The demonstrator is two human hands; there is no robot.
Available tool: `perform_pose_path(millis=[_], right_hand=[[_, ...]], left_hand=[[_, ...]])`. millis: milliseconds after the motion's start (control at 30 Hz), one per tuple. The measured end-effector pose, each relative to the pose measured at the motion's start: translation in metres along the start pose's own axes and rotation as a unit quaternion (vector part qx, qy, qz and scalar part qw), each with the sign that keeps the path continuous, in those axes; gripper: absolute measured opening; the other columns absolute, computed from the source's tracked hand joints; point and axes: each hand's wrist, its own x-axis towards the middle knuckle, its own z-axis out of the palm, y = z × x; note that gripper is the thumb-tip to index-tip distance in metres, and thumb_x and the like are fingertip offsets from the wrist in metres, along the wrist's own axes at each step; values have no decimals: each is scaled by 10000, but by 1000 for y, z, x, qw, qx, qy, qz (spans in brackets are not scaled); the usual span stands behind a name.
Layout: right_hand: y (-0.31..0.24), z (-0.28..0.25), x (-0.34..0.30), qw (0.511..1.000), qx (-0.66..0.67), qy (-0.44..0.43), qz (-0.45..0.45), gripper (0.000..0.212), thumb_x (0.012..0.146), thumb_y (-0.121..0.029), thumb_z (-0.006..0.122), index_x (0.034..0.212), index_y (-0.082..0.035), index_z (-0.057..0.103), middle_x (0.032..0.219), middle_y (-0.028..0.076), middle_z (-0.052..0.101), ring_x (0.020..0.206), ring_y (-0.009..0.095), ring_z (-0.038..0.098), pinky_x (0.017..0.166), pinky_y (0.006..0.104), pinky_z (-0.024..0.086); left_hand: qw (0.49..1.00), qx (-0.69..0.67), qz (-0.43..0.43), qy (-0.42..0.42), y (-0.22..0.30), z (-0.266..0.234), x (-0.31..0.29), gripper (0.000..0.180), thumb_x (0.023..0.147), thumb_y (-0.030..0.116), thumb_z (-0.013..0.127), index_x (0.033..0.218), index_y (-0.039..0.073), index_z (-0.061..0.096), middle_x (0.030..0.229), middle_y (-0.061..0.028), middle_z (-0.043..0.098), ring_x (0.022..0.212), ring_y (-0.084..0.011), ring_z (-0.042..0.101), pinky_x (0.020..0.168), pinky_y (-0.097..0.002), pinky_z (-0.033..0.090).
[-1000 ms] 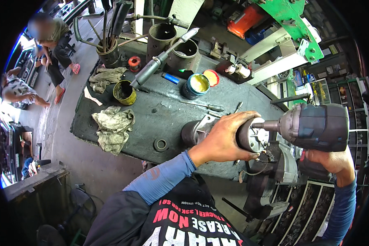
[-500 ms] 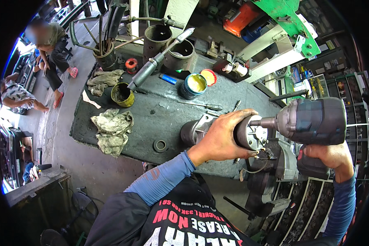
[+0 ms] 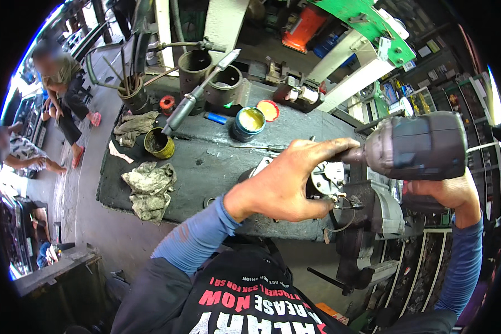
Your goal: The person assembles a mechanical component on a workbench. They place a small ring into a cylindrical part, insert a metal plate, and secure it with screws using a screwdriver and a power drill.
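My left hand spans a cylindrical motor, whose silvery round end face shows between thumb and forefinger. The thumb lies along the motor's near side, while the outstretched forefinger reaches the tip of a socket. My other left fingers are hidden. That socket sits on a dark cordless impact wrench, held level with its nose pointing left, just up and right of the end face. My right hand is wrapped around the wrench's handle. A thin wire hangs below the motor.
A bench vise stands right of the motor. On the dark bench lie a rag, a yellow tin, a grease tub and a long-nosed tool. Two people sit at the far left. Metal cylinders stand behind.
My view has turned a little, so the bench things appear shifted left. The left forefinger has stretched out to the socket tip, and the socket has come off the end face's middle.
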Motion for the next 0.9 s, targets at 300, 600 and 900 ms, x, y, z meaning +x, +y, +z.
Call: perform_pose_path(millis=[300,600,900], right_hand=[[27,18,-35,992,102,46,-66,412,614,-53,778,1023,-20,735,878,89,742,771,213,674,767,359,570],[26,31,-37,994,103,31,-35,400,641,-66,773,1039,-28,742,891,101,751,772,260,669,783,381,575],[36,31,-26,996,33,10,-78,367,654,-67,780,1017,-31,744,869,87,749,751,240,666,749,381,571]], left_hand=[[984,80,50,-154,3,11,30,876,666,159,787,1497,13,553,1359,-172,667,1288,-338,621,1206,-511,329],[989,85,63,-105,-6,15,26,759,696,192,807,1418,52,619,1266,-138,710,1238,-334,646,1158,-466,381],[994,104,19,0,-32,31,22,765,668,181,914,1356,46,609,1185,-178,682,1062,-375,695,929,-424,565]])
